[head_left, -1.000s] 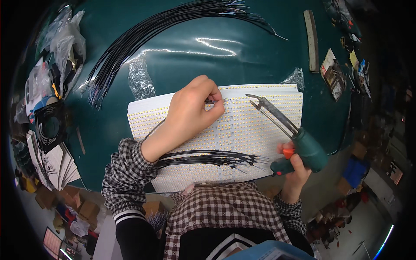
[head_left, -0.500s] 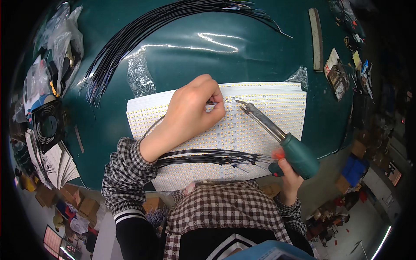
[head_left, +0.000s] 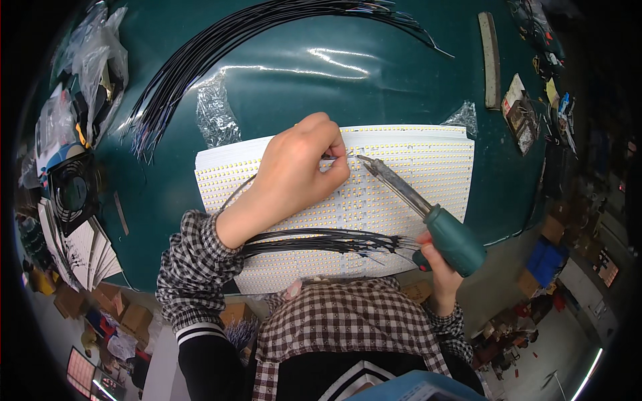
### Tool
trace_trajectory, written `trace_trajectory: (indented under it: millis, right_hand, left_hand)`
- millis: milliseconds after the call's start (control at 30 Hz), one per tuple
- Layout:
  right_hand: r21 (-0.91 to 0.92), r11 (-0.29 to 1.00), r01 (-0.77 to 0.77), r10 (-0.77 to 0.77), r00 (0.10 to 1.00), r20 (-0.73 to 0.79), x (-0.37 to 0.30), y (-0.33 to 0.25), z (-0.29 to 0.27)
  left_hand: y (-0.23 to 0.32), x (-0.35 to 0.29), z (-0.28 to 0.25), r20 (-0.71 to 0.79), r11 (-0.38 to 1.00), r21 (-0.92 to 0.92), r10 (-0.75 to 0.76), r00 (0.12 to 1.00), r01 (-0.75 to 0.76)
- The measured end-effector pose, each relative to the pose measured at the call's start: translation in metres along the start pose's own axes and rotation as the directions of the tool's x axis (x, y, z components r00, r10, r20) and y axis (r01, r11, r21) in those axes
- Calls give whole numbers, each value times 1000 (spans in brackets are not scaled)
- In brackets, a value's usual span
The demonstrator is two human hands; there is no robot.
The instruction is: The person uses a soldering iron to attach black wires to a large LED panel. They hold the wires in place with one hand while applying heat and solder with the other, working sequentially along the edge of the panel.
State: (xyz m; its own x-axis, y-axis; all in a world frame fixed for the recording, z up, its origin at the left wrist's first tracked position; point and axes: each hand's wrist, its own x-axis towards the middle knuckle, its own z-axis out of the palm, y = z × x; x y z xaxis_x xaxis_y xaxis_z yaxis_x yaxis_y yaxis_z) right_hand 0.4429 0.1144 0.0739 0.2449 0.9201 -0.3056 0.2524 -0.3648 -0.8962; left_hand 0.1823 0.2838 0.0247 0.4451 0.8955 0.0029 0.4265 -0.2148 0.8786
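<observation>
My left hand (head_left: 301, 160) is over a stack of white LED boards (head_left: 414, 194), thumb and forefinger pinched on a thin black cable (head_left: 239, 192). The cable passes beneath my hand, and its wire ends come out just past the fingertips. My right hand (head_left: 443, 275) is closed around the green handle of a soldering iron (head_left: 457, 242). The iron slants up and left, its tip beside those wire ends on the top board; whether they touch is too small to tell. Across the near part of the boards lies a bundle of black cables (head_left: 314, 240) with stripped ends.
A larger bundle of black cables (head_left: 221, 57) arcs over the far side of the green table. At the left are a small black fan (head_left: 72, 190), plastic bags (head_left: 100, 57) and white boards (head_left: 90, 250). A grey bar (head_left: 489, 60) and a small packet (head_left: 520, 113) lie at the right.
The soldering iron and my right hand have shifted slightly left, bringing the tip closer to my left fingertips. My left hand has barely moved and keeps its pinch.
</observation>
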Motion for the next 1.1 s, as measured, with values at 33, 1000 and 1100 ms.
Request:
trace_trajectory:
  millis: [33, 1000, 1100]
  right_hand:
    - [-2, 1000, 0, 0, 1000, -1, 0, -1, 1]
    - [4, 999, 35, -35, 999, -8, 3, 0, 4]
    - [33, 999, -15, 16, 999, -51, -3, 4, 4]
  left_hand:
    - [0, 0, 0, -1, 1000, 1, 3, 1000, -3]
    - [0, 0, 1, -15, 1000, -4, 17, 1000, -17]
    - [-1, 0, 1, -11, 1000, -4, 24, 1000, -24]
